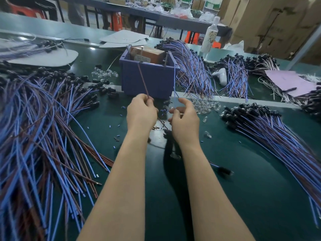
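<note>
At centre frame, the left hand (141,112) pinches a brown wire (143,80); the right hand (185,119) pinches a blue wire (174,80); both run taut up to the purple bin (156,84), probably stretched to keep them straight and matched for joining.

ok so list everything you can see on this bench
bin: one, purple-blue, centre
box: one, brown, inside bin
brown wire: one, brown, slanting across bin front
blue wire: one, blue, hanging down bin front
loose wires: many, blue and brown, left
capped wires: many, blue, black ends, right
clear bulbs: many, clear, beside bin
bottle: one, white, back right
paper: one, pink, far right
left hand: one, pinches brown wire
right hand: one, pinches blue wire
</note>
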Motion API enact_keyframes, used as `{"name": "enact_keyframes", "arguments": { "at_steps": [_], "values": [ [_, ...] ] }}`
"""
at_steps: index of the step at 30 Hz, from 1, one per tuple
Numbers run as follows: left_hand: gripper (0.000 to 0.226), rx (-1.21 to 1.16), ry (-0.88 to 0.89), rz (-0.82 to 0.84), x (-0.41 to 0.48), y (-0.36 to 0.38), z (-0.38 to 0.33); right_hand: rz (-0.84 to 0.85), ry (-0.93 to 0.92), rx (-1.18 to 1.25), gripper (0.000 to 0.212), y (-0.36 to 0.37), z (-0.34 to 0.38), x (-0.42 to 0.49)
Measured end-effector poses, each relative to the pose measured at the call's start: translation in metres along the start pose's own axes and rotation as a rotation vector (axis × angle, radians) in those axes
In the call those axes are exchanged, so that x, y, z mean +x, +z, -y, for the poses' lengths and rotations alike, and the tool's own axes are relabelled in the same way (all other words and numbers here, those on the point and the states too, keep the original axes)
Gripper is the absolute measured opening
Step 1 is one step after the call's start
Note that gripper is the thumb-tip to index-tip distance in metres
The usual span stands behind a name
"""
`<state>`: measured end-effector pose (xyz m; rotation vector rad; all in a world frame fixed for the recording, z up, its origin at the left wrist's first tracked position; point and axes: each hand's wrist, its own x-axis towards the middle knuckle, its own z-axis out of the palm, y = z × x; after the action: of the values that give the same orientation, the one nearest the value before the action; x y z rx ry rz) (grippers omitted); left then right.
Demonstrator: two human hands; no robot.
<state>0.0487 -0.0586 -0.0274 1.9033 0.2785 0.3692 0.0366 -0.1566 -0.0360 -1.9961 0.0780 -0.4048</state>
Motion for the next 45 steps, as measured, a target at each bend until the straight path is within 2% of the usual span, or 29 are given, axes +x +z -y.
{"name": "enact_keyframes", "arguments": {
  "at_steps": [3, 6, 13, 21, 31, 45],
  "values": [
    [0.015, -0.187, 0.027, -0.114, -0.002, 0.003, -0.002, -0.006, -0.043, -0.015, 0.034, 0.001, 0.002, -0.003],
    [0.019, -0.272, 0.021, -0.133, -0.003, 0.006, -0.002, 0.014, -0.069, -0.035, 0.036, 0.002, 0.005, -0.005],
    [0.034, -0.223, 0.048, -0.079, 0.002, 0.011, 0.003, 0.056, -0.09, -0.079, 0.035, 0.005, 0.007, -0.008],
    [0.036, -0.171, 0.062, -0.034, 0.006, 0.014, 0.006, 0.055, -0.085, -0.08, 0.034, 0.002, 0.008, -0.01],
    [0.034, -0.196, 0.067, -0.091, 0.006, 0.012, 0.006, 0.066, -0.112, -0.107, 0.034, 0.004, 0.008, -0.011],
    [0.011, -0.274, 0.082, -0.151, -0.004, 0.015, 0.002, 0.073, -0.11, -0.119, 0.032, 0.004, 0.007, -0.011]
  ]
}}
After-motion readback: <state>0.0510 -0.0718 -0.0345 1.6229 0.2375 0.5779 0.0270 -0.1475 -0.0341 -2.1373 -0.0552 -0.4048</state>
